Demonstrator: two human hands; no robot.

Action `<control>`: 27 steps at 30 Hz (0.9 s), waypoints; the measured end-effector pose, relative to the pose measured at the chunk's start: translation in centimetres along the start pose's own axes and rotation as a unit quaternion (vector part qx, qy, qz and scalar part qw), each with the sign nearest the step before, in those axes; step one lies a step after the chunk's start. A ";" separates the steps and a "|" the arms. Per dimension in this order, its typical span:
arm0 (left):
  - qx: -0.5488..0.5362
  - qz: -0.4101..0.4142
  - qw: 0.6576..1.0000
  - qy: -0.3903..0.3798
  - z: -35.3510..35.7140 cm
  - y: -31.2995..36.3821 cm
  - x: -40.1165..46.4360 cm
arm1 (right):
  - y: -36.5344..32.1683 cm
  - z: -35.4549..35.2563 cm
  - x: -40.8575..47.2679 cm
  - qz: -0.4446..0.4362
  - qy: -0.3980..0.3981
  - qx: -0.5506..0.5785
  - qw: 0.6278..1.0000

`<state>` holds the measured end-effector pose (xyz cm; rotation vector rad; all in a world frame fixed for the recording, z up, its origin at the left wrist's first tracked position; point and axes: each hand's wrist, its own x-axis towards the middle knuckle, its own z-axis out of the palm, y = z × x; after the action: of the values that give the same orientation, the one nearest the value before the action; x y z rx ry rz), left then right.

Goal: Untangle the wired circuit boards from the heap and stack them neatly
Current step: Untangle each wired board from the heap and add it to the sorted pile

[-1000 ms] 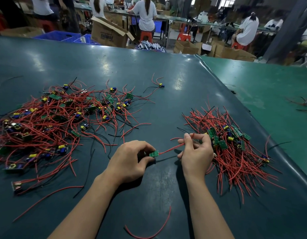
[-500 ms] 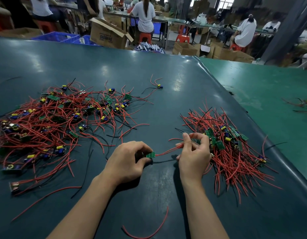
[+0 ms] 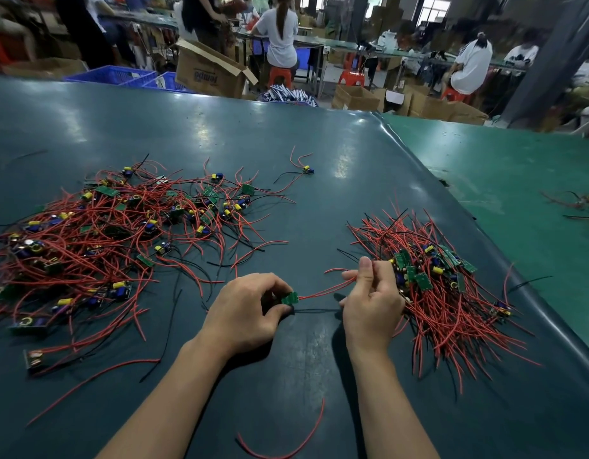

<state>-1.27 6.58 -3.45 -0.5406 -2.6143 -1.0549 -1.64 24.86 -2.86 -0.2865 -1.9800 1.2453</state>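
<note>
A tangled heap (image 3: pixel 104 246) of small green circuit boards with red and black wires sprawls across the left of the dark table (image 3: pixel 220 134). A tidier stack (image 3: pixel 442 293) of boards with wires fanned out lies on the right. My left hand (image 3: pixel 246 309) pinches one small green board (image 3: pixel 290 298) near the table's middle. Its red wires (image 3: pixel 323 288) stretch rightward to my right hand (image 3: pixel 372 299), which pinches them between thumb and fingers beside the stack.
A single wired board (image 3: pixel 307 169) lies apart beyond the heap. Loose red wire (image 3: pixel 286 448) curls near the front edge. A green table (image 3: pixel 518 180) adjoins on the right with more wired parts (image 3: pixel 584 205). People, cardboard boxes (image 3: pixel 210 69) and blue crates (image 3: pixel 114 74) stand behind.
Both hands hold the same board and wires throughout. My right hand has slid slightly along the red wires toward their ends.
</note>
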 end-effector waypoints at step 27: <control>0.063 0.160 0.972 0.161 0.7 -0.1 0.0 | -0.1 0.2 -0.6 0.037 -0.298 0.091 0.949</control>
<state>-1.43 6.99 -4.02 -0.6705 -2.2005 -0.7922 -1.36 24.35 -3.16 0.1316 -2.3393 1.6970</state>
